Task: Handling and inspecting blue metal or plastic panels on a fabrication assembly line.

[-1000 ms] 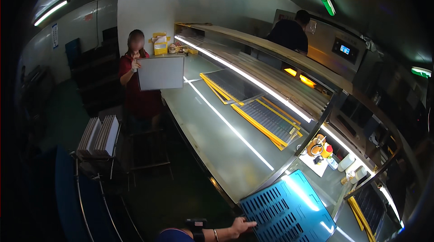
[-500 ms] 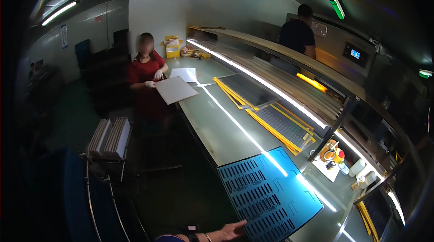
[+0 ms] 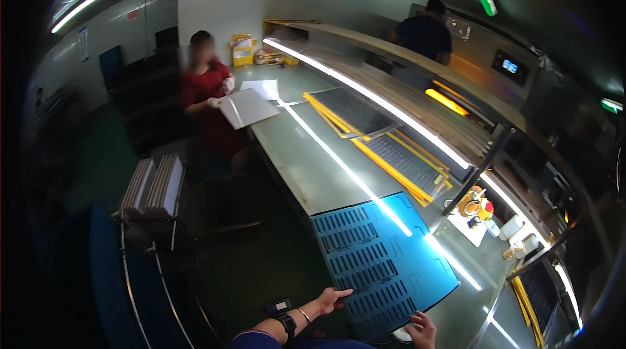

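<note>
A blue slotted panel (image 3: 381,258) lies flat on the long steel workbench (image 3: 306,166) near its front end, with a light strip reflected across it. My left hand (image 3: 334,298) rests on the panel's near left edge, fingers spread over the rim. My right hand (image 3: 424,329) touches the panel's near right corner at the bottom of the view. A black watch and a thin bracelet sit on my left wrist.
Yellow-framed mesh screens (image 3: 385,147) lie further along the bench. A person in red (image 3: 205,111) at the far end holds a grey board (image 3: 246,108). Another person (image 3: 424,33) stands behind the shelf. A rack of stacked panels (image 3: 153,186) stands on the left. Tape rolls and bottles (image 3: 482,209) sit right.
The blue panel has come down flat on the bench and further into view. My right hand now shows at its corner. The person in red lowered the grey board.
</note>
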Action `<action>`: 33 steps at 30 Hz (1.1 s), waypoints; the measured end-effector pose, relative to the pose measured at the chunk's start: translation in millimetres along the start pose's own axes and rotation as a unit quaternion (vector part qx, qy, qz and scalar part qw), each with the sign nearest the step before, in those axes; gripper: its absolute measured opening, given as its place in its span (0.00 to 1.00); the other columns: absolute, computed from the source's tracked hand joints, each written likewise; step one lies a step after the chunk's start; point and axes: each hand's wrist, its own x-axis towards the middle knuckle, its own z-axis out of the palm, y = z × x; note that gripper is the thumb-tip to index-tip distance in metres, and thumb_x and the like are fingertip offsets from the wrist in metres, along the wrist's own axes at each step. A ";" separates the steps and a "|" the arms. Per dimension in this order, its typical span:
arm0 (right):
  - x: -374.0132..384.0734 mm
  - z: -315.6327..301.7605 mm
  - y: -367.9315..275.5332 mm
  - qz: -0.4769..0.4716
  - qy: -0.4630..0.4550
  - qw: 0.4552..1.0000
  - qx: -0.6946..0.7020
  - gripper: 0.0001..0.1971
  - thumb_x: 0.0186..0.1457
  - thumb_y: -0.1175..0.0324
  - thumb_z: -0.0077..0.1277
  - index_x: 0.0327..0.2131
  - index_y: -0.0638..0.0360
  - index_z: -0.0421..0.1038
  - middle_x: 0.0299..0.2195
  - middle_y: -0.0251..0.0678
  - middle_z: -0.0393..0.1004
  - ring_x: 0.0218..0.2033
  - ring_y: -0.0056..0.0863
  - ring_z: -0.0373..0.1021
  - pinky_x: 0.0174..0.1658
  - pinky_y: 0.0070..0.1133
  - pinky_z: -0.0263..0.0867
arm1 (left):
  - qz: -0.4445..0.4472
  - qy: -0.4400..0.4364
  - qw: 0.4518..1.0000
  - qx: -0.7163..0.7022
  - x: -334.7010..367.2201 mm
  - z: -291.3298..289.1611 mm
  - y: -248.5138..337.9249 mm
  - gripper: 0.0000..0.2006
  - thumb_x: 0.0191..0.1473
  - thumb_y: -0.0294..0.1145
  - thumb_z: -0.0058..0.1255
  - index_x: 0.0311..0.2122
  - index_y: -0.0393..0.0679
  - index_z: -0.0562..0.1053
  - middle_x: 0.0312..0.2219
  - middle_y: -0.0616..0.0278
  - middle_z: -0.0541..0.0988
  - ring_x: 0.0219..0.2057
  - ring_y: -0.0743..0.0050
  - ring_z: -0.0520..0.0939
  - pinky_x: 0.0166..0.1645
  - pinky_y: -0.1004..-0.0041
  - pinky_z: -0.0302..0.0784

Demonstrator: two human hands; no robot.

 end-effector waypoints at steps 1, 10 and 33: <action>-1.6 1.5 -8.4 -0.004 0.004 1.000 0.002 0.35 0.40 0.70 0.63 0.54 0.58 0.59 0.49 0.44 0.67 0.46 0.31 0.67 0.44 0.24 0.68 | 0.002 -0.004 1.000 0.004 0.7 -3.2 -0.9 0.13 0.49 0.28 0.55 0.41 0.41 0.72 0.38 0.63 0.77 0.38 0.72 0.79 0.47 0.68 0.75; 12.7 -10.1 -44.2 -0.406 -0.011 0.852 -0.331 0.33 0.37 0.74 0.58 0.53 0.55 0.63 0.54 0.47 0.61 0.57 0.44 0.56 0.60 0.39 0.48 | 0.125 -0.035 0.988 0.085 -39.6 44.2 35.6 0.16 0.46 0.22 0.55 0.42 0.38 0.69 0.38 0.57 0.76 0.38 0.66 0.78 0.45 0.66 0.76; 53.5 -87.7 -60.8 -0.579 0.207 0.777 -0.135 0.12 0.46 0.79 0.50 0.36 0.65 0.74 0.38 0.48 0.75 0.41 0.40 0.73 0.45 0.29 0.69 | 0.388 -0.098 0.903 0.156 -161.0 262.5 98.1 0.17 0.43 0.19 0.49 0.42 0.35 0.68 0.33 0.60 0.75 0.31 0.72 0.78 0.35 0.73 0.78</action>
